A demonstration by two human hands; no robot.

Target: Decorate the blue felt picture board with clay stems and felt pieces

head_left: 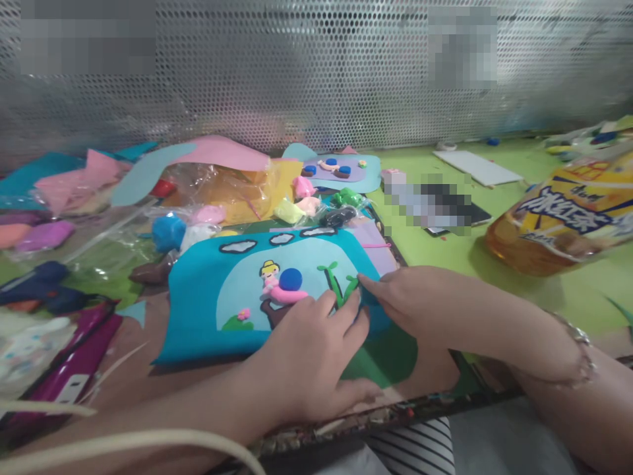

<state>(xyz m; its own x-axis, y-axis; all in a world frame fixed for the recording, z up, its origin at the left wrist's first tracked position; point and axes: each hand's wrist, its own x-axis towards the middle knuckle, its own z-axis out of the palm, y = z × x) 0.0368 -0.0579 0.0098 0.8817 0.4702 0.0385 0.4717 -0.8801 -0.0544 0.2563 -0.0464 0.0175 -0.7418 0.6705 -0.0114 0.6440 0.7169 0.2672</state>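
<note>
A picture on a blue foam sheet (192, 297) lies in front of me, with a pale blue round-topped panel (316, 254) at its middle. On it sit a small clay figure in a yellow hat (270, 272), a dark blue clay ball (291, 280), a pink clay strip (284, 295) and green clay stems with leaves (334, 280). My left hand (316, 349) rests over the lower part of the picture, fingers spread, its fingertips beside the stems. With its index finger stretched out, my right hand (415, 303) touches the right-hand leaf; its other fingers are partly hidden.
Behind the picture lie bagged clay lumps (169, 231), foam sheets (212, 153) and a second clay picture (341, 173). To the right are a tea bottle (564, 218), a dark flat device (445, 204) and a white board (477, 167). A perforated metal panel (297, 79) stands behind.
</note>
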